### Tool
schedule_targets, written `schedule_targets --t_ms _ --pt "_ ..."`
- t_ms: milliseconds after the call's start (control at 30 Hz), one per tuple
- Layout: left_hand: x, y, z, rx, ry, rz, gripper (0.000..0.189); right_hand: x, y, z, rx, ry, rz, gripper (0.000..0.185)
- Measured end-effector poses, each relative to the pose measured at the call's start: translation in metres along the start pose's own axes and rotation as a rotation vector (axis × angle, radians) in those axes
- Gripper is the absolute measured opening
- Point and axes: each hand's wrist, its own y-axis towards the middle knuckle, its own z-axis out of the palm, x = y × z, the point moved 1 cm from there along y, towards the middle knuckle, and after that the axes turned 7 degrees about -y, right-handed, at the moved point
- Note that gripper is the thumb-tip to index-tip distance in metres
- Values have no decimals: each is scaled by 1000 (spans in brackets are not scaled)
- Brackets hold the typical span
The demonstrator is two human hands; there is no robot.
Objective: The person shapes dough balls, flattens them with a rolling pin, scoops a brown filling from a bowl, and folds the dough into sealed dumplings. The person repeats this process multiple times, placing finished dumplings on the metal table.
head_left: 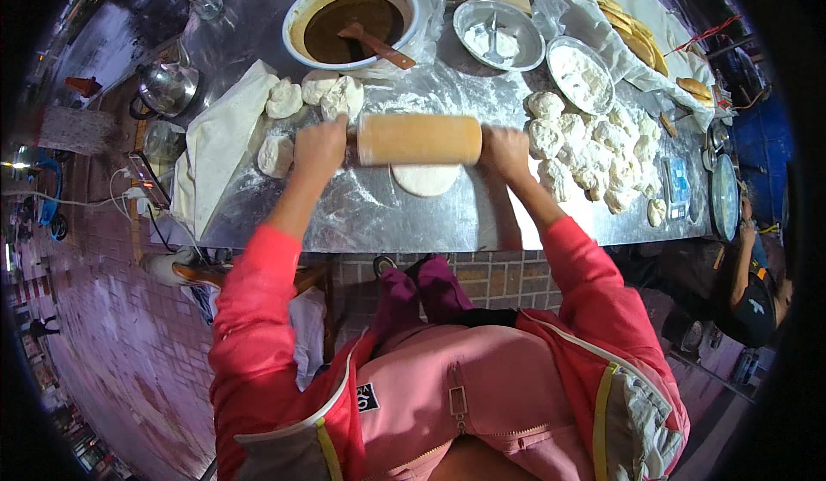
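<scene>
Both my hands grip a thick wooden rolling pin (419,139), blurred by motion. My left hand (321,145) holds its left handle, and my right hand (506,152) has the right one. Under the roller lies a flat round of dough (426,181); its far part is hidden by the pin. Close beside my left hand sit a floury dough ball (275,156) and, farther back, several more dough lumps (342,98). To the right of my right hand is a large heap of floured dough balls (597,148).
On the floured metal table (361,223) stand a basin of brown liquid (316,26) with a spatula (377,45), a bowl with a spoon (523,36), a flour bowl (581,74), a digital scale (676,184) and a cloth (222,139). Flatbreads (635,36) lie back right. A person (755,300) is at far right.
</scene>
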Motion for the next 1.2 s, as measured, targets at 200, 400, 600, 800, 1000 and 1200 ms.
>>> schedule_targets --t_ms 200,400,600,800,1000,1200 --pt "-14 -46 4 197 -144 -105 43 9 -47 -18 112 7 -76 11" --pt "5 -2 4 -53 9 -20 10 0 18 -4 -166 82 -56 16" --pt "-17 -41 5 134 -75 -72 40 4 -46 -19 54 111 -25 16" --pt "4 3 7 53 -41 -95 25 -3 21 -1 -147 51 -55 16" --pt "-18 -34 -2 116 -115 -33 39 5 -61 -22 42 130 17 15" --pt "1 7 5 -83 -76 -46 15 -8 16 3 -156 57 -68 19"
